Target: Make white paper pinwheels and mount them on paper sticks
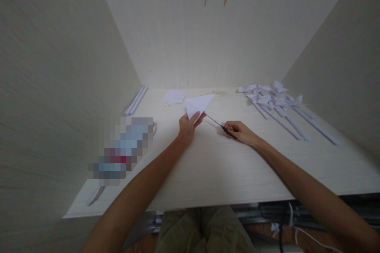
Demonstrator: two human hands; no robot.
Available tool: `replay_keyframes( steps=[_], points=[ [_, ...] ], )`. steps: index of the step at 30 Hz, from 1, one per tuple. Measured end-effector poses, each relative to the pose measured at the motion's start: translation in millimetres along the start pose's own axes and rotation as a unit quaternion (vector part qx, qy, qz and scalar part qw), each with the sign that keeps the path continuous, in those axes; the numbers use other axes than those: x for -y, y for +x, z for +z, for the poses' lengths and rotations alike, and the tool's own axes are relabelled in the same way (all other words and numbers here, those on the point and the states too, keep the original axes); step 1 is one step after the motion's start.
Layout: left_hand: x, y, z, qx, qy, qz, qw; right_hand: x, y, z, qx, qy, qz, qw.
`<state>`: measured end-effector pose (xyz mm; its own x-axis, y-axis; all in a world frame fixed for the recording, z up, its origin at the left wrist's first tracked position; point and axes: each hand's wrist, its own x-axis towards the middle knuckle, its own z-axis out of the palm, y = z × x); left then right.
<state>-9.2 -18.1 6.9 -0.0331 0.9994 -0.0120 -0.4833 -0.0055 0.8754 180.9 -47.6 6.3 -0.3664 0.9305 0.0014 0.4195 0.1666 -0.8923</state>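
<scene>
My left hand point(189, 126) pinches a folded white paper triangle point(199, 104) by its near corner and holds it just above the desk point(213, 162). My right hand point(241, 131) is closed on the black handles of a pair of scissors point(221, 125). The thin blades point up and left toward the paper's lower edge and reach close to my left fingertips. Both forearms stretch in from the bottom of the view.
A heap of white folded paper pieces on long paper sticks point(277, 104) lies at the right back. A small white paper square point(174, 97) and rolled paper strips point(135, 101) lie at the left back. A blurred-out object point(123, 150) sits at the left. Walls close in on three sides.
</scene>
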Motion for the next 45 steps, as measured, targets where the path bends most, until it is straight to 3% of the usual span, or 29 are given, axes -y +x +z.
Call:
replay_keyframes(
  steps=[32, 40, 42, 45],
  points=[
    [2, 0, -1.1, 0.016, 0.001, 0.005, 1.000, -1, -1, -1, -0.003, -0.035, -0.014, 0.999],
    [-3, 2, -1.0, -0.028, -0.040, -0.001, 0.999, -2, -1, -3, 0.008, -0.050, -0.009, 0.999],
    [-5, 3, -1.9, -0.046, -0.037, -0.009, 0.998, -9, 0, -7, -0.007, -0.066, -0.010, 0.998],
    [-5, 3, -2.7, -0.053, -0.018, -0.012, 0.998, -20, 3, -16, -0.106, -0.151, -0.019, 0.983]
  ],
)
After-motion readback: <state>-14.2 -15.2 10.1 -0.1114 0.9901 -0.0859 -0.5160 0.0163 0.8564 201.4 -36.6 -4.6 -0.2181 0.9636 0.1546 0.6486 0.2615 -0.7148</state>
